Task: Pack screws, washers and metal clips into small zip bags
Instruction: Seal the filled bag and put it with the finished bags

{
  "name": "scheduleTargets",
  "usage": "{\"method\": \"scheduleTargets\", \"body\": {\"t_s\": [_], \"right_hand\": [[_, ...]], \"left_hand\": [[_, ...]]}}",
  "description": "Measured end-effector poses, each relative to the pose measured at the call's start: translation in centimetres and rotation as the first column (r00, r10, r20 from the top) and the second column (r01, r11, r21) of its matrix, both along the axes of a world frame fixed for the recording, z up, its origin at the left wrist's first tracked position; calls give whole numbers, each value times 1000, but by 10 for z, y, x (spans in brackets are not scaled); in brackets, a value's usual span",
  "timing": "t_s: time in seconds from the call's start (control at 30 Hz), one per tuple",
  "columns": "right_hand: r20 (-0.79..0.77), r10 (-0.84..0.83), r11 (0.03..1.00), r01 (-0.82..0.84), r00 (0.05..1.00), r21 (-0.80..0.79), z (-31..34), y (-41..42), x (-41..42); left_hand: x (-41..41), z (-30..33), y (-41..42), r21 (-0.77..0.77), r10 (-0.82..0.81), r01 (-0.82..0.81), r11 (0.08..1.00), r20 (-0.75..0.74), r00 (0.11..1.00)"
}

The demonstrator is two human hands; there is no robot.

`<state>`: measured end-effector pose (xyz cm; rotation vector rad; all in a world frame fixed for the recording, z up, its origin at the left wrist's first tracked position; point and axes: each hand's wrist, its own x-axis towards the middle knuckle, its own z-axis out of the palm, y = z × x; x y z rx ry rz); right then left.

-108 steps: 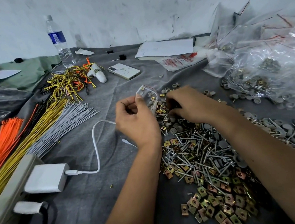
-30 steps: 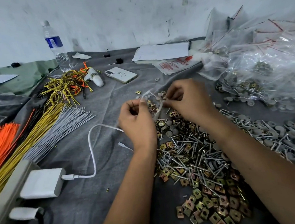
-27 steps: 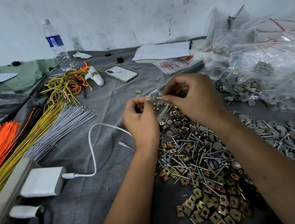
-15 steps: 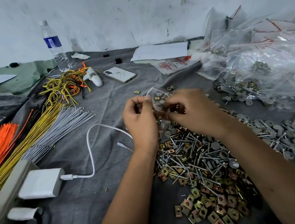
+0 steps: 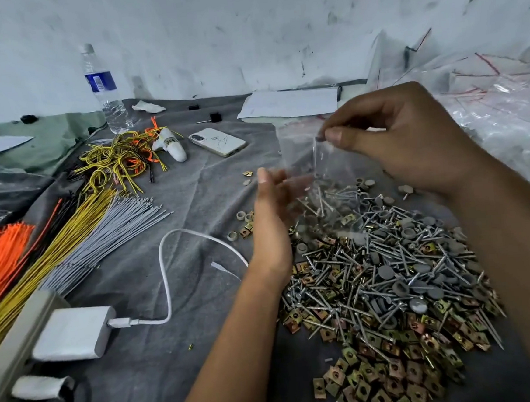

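Right hand (image 5: 408,145) pinching clear zip bag (image 5: 304,153), left hand (image 5: 274,212) loose beneath

I count one water bottle (image 5: 102,90), one phone (image 5: 218,142), one white charger (image 5: 74,334) with one cable (image 5: 179,255), one clear zip bag (image 5: 301,153) raised in my two hands; the screws (image 5: 352,276), washers (image 5: 386,270) and metal clips (image 5: 382,378) are heaped beyond counting
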<state>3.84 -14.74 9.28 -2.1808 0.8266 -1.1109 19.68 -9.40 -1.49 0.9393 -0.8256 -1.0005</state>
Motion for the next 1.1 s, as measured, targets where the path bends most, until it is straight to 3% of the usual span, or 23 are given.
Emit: {"method": "scheduleTargets", "body": {"t_s": [0.1, 0.33, 0.53, 0.67, 0.73, 0.97, 1.1], "right_hand": [[-146, -54, 998, 57, 988, 15, 0, -5, -7], [153, -186, 974, 162, 971, 159, -1, -17, -15], [434, -344, 905, 172, 832, 388, -29, -22, -19], [358, -283, 836, 45, 890, 547, -54, -21, -26], [307, -219, 834, 14, 926, 552, -68, -17, -26], [466, -179, 881, -69, 867, 468, -86, -15, -23], [484, -176, 876, -88, 857, 475, -87, -16, -25]], "left_hand": [[-4, 2, 6, 27, -195, 194, 981, 21, 981], [-2, -4, 5, 79, -360, 352, 933, 135, 923], [-6, -6, 2, 50, -347, 343, 938, 135, 928], [-9, -5, 3, 80, -319, 310, 947, 195, 927], [-9, -6, 3, 96, -288, 272, 957, 241, 927], [-5, -10, 2, 122, -270, 245, 962, 276, 922], [-2, -6, 2, 187, -274, 241, 952, 173, 946]]}}
